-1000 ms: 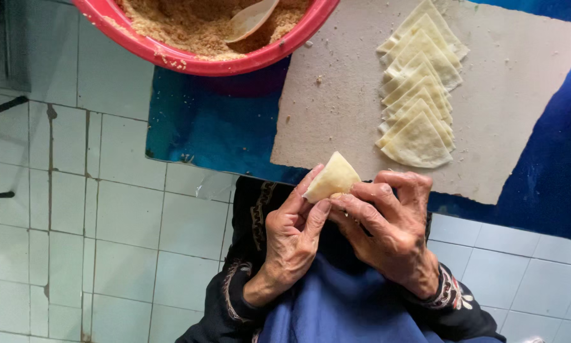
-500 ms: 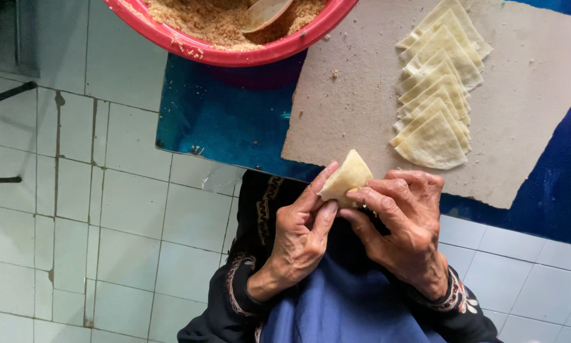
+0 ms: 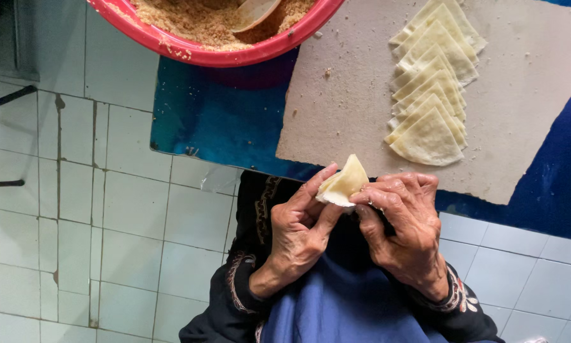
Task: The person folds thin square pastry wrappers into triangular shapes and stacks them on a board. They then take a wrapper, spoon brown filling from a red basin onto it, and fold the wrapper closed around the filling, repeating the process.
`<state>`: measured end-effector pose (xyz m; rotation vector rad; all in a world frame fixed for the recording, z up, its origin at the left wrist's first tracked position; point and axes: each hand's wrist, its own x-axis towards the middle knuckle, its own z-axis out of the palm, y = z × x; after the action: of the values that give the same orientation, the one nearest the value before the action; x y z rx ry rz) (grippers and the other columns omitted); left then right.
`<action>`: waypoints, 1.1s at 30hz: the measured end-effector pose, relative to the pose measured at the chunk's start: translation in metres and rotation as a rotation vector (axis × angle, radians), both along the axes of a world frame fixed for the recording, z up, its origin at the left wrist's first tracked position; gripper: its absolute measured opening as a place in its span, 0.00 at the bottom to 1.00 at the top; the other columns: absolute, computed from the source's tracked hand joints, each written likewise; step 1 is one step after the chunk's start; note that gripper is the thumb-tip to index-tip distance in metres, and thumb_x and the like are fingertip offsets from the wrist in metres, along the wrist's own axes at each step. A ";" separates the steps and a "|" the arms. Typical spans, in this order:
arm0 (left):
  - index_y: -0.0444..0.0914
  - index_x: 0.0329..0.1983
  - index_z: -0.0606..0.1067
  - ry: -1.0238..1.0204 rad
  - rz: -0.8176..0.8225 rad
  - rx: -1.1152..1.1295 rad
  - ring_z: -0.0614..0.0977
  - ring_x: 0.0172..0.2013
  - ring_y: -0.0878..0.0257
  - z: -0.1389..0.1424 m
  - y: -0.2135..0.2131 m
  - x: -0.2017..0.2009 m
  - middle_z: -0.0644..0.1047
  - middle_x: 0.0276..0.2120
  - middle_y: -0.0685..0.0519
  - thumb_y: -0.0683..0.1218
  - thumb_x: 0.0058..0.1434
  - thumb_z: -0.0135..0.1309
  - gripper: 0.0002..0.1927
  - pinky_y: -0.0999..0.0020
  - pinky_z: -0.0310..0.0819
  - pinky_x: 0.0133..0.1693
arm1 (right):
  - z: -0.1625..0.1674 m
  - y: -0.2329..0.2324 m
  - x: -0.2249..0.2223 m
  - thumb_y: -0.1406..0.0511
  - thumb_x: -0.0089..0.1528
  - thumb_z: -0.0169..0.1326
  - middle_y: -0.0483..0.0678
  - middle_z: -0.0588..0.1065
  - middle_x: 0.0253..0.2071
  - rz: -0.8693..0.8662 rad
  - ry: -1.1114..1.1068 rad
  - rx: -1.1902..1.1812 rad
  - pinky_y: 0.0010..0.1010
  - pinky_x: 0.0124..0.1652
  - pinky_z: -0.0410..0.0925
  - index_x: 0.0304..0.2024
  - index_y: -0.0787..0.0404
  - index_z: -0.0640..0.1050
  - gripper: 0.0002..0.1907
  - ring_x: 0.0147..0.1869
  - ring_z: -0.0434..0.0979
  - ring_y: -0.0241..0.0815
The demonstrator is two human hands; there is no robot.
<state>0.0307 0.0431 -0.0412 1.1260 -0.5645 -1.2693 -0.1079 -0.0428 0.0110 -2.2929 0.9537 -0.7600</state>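
Now both hands are up close over the lap, and between them sits a pale dough triangle (image 3: 342,184), folded into a small cone with its point tilted up and away. The left hand (image 3: 298,232) cradles it from below and the side, thumb and forefinger pressed against the near edge. The right hand (image 3: 403,228) comes in from the other side, its grip pinching the wrapper's right edge between thumb and fingertips (image 3: 368,198). So both grips are closed on that one piece, held in the air just short of the surface.

Ahead, a grey board (image 3: 342,108) lies on a blue surface (image 3: 222,121), and on the board a stack of dough triangles (image 3: 431,82) fans out in an overlapping row, well apart from the hands. At the top left, a red bowl (image 3: 190,51) holds crumbly brown filling (image 3: 190,19), with a spoon (image 3: 254,13) resting in it. White floor tiles (image 3: 76,209) run under everything.
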 end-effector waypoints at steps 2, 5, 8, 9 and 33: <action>0.32 0.70 0.67 -0.023 -0.001 0.011 0.84 0.50 0.64 -0.002 0.001 0.003 0.82 0.52 0.47 0.37 0.69 0.57 0.26 0.71 0.80 0.54 | -0.002 -0.001 0.002 0.69 0.55 0.66 0.47 0.77 0.41 0.041 -0.019 -0.019 0.39 0.54 0.60 0.43 0.60 0.77 0.15 0.47 0.76 0.48; 0.32 0.67 0.70 -0.116 0.005 0.060 0.84 0.46 0.66 -0.004 0.003 0.004 0.84 0.48 0.47 0.38 0.68 0.58 0.24 0.73 0.80 0.50 | -0.004 0.002 0.003 0.69 0.56 0.65 0.47 0.77 0.40 0.026 -0.030 -0.010 0.39 0.55 0.59 0.43 0.59 0.77 0.14 0.47 0.76 0.49; 0.32 0.66 0.72 -0.146 0.025 0.074 0.84 0.45 0.68 -0.005 0.004 0.004 0.83 0.48 0.48 0.38 0.68 0.58 0.23 0.73 0.81 0.50 | -0.006 0.007 -0.002 0.72 0.60 0.60 0.48 0.78 0.41 -0.021 -0.054 0.065 0.38 0.57 0.60 0.44 0.60 0.76 0.10 0.48 0.77 0.47; 0.32 0.65 0.72 -0.141 0.036 0.073 0.84 0.46 0.68 -0.004 0.005 0.003 0.83 0.48 0.48 0.38 0.68 0.58 0.23 0.73 0.81 0.50 | -0.006 0.008 -0.005 0.72 0.62 0.59 0.48 0.78 0.42 -0.033 -0.067 0.101 0.37 0.58 0.61 0.44 0.60 0.76 0.09 0.48 0.78 0.46; 0.33 0.63 0.74 -0.006 0.041 0.202 0.85 0.45 0.65 0.012 0.004 0.024 0.83 0.48 0.46 0.40 0.65 0.57 0.22 0.70 0.83 0.47 | 0.012 -0.047 -0.055 0.71 0.68 0.63 0.42 0.75 0.43 -0.164 0.413 -0.539 0.48 0.54 0.55 0.48 0.56 0.77 0.09 0.49 0.75 0.44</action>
<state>0.0547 0.0471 -0.0295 1.3027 -0.4216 -1.3094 -0.1629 -0.0896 0.0230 -2.9486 1.2488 -0.6823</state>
